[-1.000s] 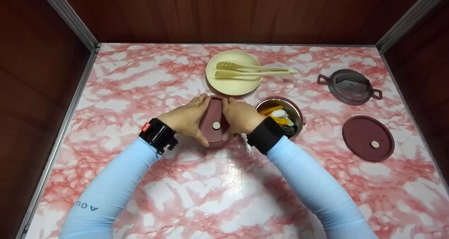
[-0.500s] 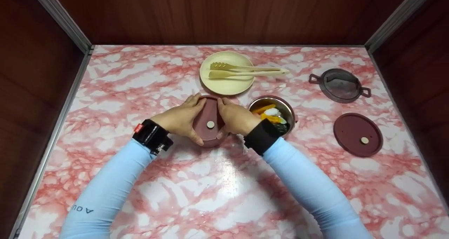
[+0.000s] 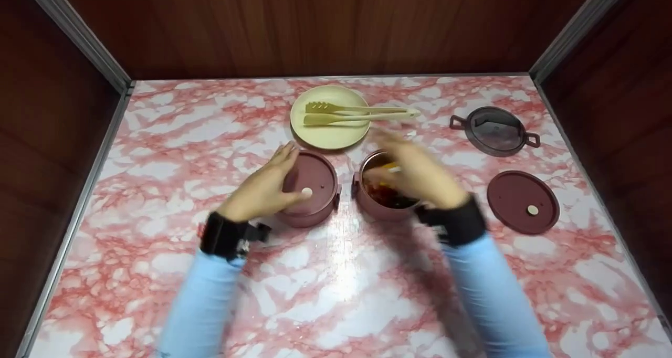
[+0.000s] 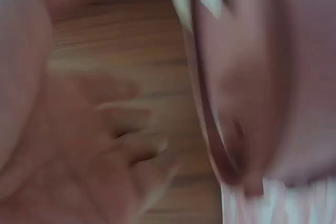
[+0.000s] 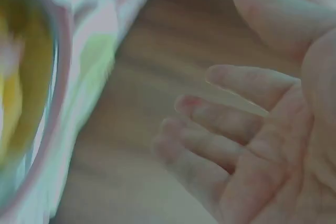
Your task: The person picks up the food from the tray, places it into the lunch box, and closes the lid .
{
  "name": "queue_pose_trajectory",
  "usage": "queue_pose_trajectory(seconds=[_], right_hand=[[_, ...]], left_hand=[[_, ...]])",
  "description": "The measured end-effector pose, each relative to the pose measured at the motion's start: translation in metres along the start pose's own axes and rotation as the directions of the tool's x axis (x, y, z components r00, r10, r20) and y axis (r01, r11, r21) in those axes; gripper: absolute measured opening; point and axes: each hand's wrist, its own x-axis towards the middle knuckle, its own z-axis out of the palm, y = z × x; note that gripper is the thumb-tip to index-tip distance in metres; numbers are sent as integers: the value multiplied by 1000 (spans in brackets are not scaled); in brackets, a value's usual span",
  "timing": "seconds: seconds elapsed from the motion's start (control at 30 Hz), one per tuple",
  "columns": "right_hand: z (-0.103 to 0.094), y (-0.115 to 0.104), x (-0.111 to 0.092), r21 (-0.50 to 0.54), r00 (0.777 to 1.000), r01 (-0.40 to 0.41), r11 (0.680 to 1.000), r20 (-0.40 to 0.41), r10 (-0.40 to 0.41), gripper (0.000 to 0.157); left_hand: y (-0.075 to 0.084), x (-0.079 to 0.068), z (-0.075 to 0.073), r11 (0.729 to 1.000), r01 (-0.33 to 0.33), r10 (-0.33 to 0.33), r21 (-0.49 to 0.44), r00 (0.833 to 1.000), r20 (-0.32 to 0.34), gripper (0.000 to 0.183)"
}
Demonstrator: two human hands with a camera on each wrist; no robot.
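A maroon pot with a matching lid [image 3: 315, 177] seated on it stands in the middle of the table. My left hand [image 3: 261, 190] is at its left side, fingers extended and thumb overlapping the lid near the cream knob [image 3: 306, 192]. The left wrist view shows this palm apart from the pot. Right of the lidded pot is an open maroon pot [image 3: 379, 210] with orange and dark food inside. My right hand [image 3: 420, 171], blurred, hovers over its right side and holds nothing. In the right wrist view its fingers [image 5: 220, 119] are loosely spread beside the pot's rim.
A cream plate [image 3: 331, 141] at the back bears cream tongs [image 3: 357, 115], whose handle end sticks out rightward. On the right lie a small dark two-handled pan [image 3: 496, 132] and a maroon lid [image 3: 517, 198]. Dark wooden panels [image 3: 325, 27] enclose the table's back and sides.
Both hands have let go of the lidded pot. The right hand has moved right, over the open pot; the left has eased back slightly. The head view has shifted a little.
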Motion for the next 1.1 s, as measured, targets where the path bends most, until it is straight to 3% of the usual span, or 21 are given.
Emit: queue_pose_trajectory(seconds=[0.07,0.17,0.23,0.33,0.4,0.5,0.63,0.7,0.77,0.87,1.0,1.1], right_hand=[[-15,20,-18,10,994,-31,999,-106,32,65],[-33,54,-46,32,965,-138,990,-223,141,58],[-42,78,-66,48,930,-230,972,-284,234,53],[-51,114,-95,67,866,-369,927,-337,369,50],[-55,136,-113,78,821,-470,879,-326,468,53],[-57,163,-137,56,767,-596,801,-258,588,61],[-57,188,-158,6,679,-720,694,-200,706,66],[-56,197,-165,-9,630,-767,641,-196,751,65],[-55,203,-172,-21,595,-798,603,-186,782,65],[-54,212,-178,-28,563,-825,565,-142,815,72],[-55,218,-182,-20,540,-841,540,-99,836,79],[-55,221,-182,-20,528,-848,529,-102,843,76]], left_hand=[[12,-3,10,995,-47,35,-92,991,-129,90],[31,-4,27,964,-134,73,-229,963,-258,72],[45,-1,40,930,-176,79,-322,953,-292,63],[64,8,58,884,-177,48,-432,955,-294,56],[74,16,72,852,-161,12,-498,957,-289,56],[85,29,96,838,-132,-49,-530,949,-313,62],[91,44,128,856,-97,-111,-507,925,-363,70],[90,50,140,862,-84,-129,-500,918,-376,73],[87,54,148,864,-64,-151,-500,914,-377,75],[81,58,153,860,-32,-173,-510,920,-351,77],[76,60,153,854,-22,-162,-520,938,-305,75],[75,62,153,862,-29,-139,-506,947,-289,73]])
